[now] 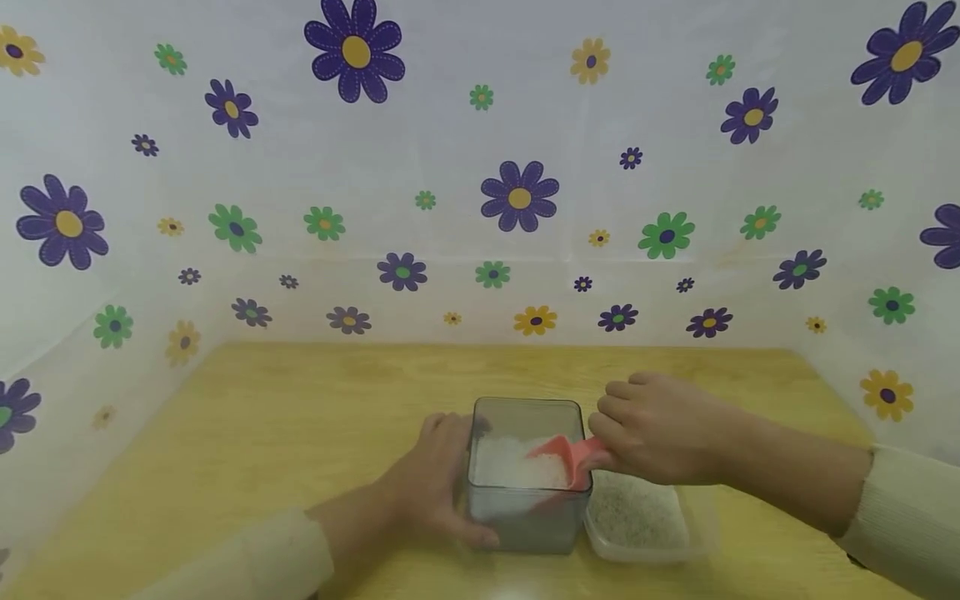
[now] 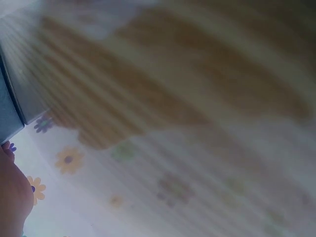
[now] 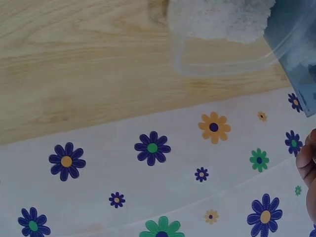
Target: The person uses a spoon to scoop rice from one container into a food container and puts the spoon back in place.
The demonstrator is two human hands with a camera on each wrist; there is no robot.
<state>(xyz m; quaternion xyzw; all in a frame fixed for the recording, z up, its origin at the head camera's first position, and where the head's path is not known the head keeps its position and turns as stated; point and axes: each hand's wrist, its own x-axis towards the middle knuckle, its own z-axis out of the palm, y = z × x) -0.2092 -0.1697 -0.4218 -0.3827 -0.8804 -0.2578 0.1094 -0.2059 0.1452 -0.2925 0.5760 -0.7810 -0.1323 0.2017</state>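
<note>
A tall square clear container (image 1: pixel 525 529) with a dark rim stands on the table, partly filled with fine white grains (image 1: pixel 506 462). My left hand (image 1: pixel 431 483) grips it from the left, thumb across the front wall and fingers along the side. With my right hand (image 1: pixel 652 429) I hold a pink scoop (image 1: pixel 573 462) by its handle, coming in over the right rim. The scoop's bowl is inside the container, among the grains, and white grains show in it. Beneath my right hand sits a low translucent plastic tub (image 1: pixel 697 521) holding white grains (image 3: pixel 227 17).
A pale wood table (image 1: pixel 330 400) lies under everything. White cloth (image 1: pixel 420 142) printed with flowers hangs behind and along both sides. The tub stands close beside the square container's right wall.
</note>
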